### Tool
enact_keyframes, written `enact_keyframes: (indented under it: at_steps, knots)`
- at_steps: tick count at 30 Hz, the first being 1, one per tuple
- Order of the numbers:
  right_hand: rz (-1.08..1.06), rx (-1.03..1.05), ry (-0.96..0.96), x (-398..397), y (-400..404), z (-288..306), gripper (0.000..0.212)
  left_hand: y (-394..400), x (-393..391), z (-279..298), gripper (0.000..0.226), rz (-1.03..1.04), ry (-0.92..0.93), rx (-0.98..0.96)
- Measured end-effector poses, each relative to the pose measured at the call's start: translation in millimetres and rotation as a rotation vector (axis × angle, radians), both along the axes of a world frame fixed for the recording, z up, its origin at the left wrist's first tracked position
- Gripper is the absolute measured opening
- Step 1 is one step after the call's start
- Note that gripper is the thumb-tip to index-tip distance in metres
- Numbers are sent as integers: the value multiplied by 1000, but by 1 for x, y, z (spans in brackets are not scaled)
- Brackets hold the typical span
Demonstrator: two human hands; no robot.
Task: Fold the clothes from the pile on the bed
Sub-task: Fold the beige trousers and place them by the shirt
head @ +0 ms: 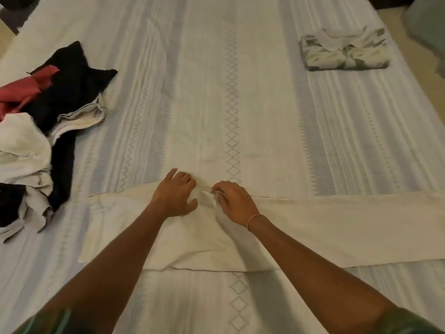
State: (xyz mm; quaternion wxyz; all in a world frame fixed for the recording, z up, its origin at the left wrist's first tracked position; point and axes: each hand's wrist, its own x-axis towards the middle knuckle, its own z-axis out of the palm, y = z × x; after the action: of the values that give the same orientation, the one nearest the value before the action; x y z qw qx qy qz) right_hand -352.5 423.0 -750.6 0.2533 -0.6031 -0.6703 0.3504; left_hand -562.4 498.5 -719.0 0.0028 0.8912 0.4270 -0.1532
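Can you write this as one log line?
left hand flat on cream garment | right hand pinching it | folded leaf-print shirt done

We see a cream garment spread flat across the near part of the bed. Our left hand lies palm down on its far edge, fingers spread. Our right hand, a thin bracelet at the wrist, pinches a small bunch of the cloth just beside the left. An unfolded pile of black, red and white clothes sits at the left. A folded leaf-print shirt rests far right, well apart.
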Motion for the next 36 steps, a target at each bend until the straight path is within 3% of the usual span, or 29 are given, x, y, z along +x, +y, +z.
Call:
enact_keyframes:
  at_steps: [7,10,14,19,22,25,28,32,36]
  knots:
    - [172,-293,-114,-33,46,2,34,57,-5,13,60,-201,128,-104]
    - [163,-387,-32,-27,58,0,13,62,-4,3,52,-42,-105,-127]
    - [94,-462,67,-19,64,8,23,54,-6,-20,37,203,-380,-153]
    - [41,-483,54,-11,66,4,27,41,-8,-33,25,142,-547,115]
    - [-15,-483,66,-14,68,6,42,38,-11,-36,17,274,-547,241]
    - [4,-435,-39,-24,72,10,46,19,-19,-34,5,365,-569,335]
    - [53,-418,-96,-46,78,18,56,-12,-38,-35,16,486,-611,334]
    - [96,-384,58,-88,96,20,28,-45,-65,-45,16,520,-645,248]
    - [65,-254,8,-99,119,2,40,-49,-88,-56,56,426,-532,93]
